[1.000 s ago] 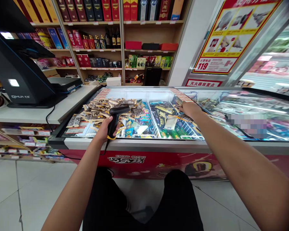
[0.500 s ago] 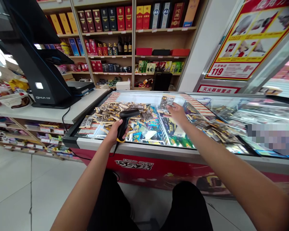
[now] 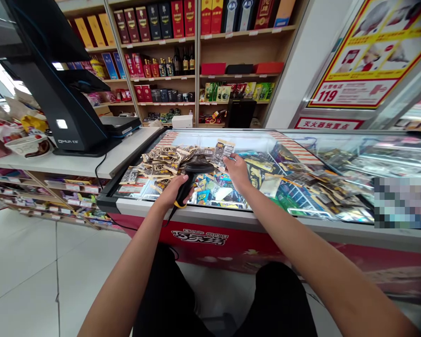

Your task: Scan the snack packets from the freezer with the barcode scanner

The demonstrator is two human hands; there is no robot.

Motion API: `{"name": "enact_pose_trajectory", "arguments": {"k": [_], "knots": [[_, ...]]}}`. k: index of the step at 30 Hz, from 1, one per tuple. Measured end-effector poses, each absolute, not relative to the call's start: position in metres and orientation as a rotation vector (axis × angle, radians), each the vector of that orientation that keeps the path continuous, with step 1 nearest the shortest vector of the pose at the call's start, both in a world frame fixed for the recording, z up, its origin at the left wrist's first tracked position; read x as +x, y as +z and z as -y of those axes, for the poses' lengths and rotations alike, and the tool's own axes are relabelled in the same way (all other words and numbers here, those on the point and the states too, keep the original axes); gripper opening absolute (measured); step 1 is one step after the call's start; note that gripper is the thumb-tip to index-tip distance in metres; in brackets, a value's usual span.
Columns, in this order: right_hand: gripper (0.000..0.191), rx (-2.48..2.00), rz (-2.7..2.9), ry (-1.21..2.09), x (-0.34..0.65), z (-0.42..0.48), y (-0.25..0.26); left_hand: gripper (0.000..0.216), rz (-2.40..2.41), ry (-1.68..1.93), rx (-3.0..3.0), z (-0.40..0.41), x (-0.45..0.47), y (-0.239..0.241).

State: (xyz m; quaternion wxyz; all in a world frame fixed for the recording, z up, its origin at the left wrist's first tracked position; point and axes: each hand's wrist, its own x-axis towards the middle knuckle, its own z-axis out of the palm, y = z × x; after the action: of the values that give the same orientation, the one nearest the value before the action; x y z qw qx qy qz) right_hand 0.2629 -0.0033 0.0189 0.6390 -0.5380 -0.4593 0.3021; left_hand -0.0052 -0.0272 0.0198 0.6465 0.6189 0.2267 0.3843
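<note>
My left hand (image 3: 175, 191) is wrapped round the handle of a black barcode scanner (image 3: 198, 167) with a yellow-trimmed base. Its head points right, above the glass-topped freezer (image 3: 245, 216). In my right hand (image 3: 237, 172) I pinch a small brown-and-tan snack packet (image 3: 222, 151), raised just right of the scanner's head. A heap of similar packets (image 3: 164, 161) lies on the glass to the left, partly behind the scanner. Another pile of such packets (image 3: 319, 187) spreads over the right side of the freezer. Colourful wrapped goods (image 3: 205, 187) show through the glass.
At the left, a counter (image 3: 122, 150) bears a dark checkout terminal (image 3: 73, 112), with small goods shelved underneath. Behind the freezer rise shelves of boxes and bottles (image 3: 182, 61). A black cable (image 3: 100, 173) hangs off the counter. A yellow-and-red poster (image 3: 368, 61) is at the right.
My right hand has carried the packet left, closer to the scanner's head. My left hand still grips the scanner. The whole view has shifted slightly.
</note>
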Motion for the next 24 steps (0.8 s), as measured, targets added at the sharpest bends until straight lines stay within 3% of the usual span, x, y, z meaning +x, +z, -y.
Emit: {"name": "enact_pose_trajectory", "arguments": {"k": [8, 18, 24], "knots": [[0.04, -1.315, 1.021, 0.651, 0.259, 0.008, 0.021, 0.058, -0.494, 0.844, 1.418, 0.026, -0.007, 0.02], [0.059, -1.279, 1.08, 0.584, 0.263, 0.011, 0.021, 0.057, -0.5, 0.989, 1.289, 0.024, -0.006, 0.016], [0.05, -1.335, 1.119, 0.603, 0.255, -0.017, 0.05, 0.062, -0.505, 1.161, 1.137, 0.021, -0.004, 0.019]]}}
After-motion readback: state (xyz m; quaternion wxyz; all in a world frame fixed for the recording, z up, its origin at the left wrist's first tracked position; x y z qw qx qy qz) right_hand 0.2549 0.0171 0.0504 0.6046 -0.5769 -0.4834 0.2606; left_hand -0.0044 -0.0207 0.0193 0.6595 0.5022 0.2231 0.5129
